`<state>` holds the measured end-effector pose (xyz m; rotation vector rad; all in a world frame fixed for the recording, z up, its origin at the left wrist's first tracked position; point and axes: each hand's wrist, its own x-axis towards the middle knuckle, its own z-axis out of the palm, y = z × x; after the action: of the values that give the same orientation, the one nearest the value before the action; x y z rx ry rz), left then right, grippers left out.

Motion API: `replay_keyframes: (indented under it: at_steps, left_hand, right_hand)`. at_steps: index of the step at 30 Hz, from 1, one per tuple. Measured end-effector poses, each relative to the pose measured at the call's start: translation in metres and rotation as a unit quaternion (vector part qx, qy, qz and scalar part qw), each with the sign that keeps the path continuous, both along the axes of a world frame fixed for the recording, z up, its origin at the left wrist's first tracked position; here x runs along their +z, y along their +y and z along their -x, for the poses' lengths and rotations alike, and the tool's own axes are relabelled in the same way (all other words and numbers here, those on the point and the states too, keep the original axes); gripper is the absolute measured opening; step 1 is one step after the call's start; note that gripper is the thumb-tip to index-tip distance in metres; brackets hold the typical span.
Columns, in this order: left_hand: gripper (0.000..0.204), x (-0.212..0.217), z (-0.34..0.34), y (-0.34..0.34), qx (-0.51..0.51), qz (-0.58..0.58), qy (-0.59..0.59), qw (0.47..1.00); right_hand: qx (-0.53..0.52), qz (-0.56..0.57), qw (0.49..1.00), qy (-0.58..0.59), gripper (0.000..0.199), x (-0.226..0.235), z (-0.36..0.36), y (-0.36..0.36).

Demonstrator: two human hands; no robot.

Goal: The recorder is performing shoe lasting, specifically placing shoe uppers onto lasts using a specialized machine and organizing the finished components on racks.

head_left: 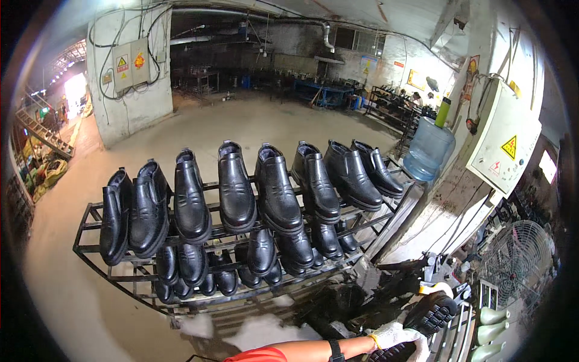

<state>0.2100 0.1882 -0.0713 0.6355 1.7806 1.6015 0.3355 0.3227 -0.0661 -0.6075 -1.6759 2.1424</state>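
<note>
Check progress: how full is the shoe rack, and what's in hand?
Done: glossy black leather shoes fill the top tier of the black metal rack, with more on the lower tiers. In hand: the gloved right hand grips a black shoe with lugged sole. Left hand not visible. Remaining count cannot be judged.

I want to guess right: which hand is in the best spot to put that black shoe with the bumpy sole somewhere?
Probably the right hand: its white glove already grips the black lug-soled leather shoe. The left hand isn't in view.
</note>
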Motion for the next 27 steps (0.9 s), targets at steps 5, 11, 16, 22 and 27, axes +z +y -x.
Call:
replay_keyframes:
  at_steps: [5,11,16,22,27]
  left_hand:
    - [0.115,0.032,-0.016,-0.027,-0.003,0.033,0.003,0.999]
    - [0.049,0.048,-0.031,-0.055,0.062,-0.07,0.117,0.989]
    - [0.08,0.044,-0.018,-0.076,-0.001,0.032,0.073,0.997]
    - [0.125,0.089,-0.027,-0.091,-0.029,0.01,0.021,0.999]
    - [0.06,0.022,-0.026,-0.05,-0.064,0.022,0.153,0.986]
  right_hand:
    - [-0.066,0.052,0.996,-0.02,0.035,-0.03,-0.004,0.004]
    - [-0.193,-0.067,0.977,0.057,0.033,-0.014,0.01,-0.047]
    - [-0.259,-0.233,0.935,-0.069,0.044,-0.033,0.021,-0.063]
    - [-0.114,-0.322,0.94,0.009,0.054,0.129,0.038,-0.029]
    - [-0.009,-0.524,0.795,-0.305,0.066,0.195,0.104,-0.013]
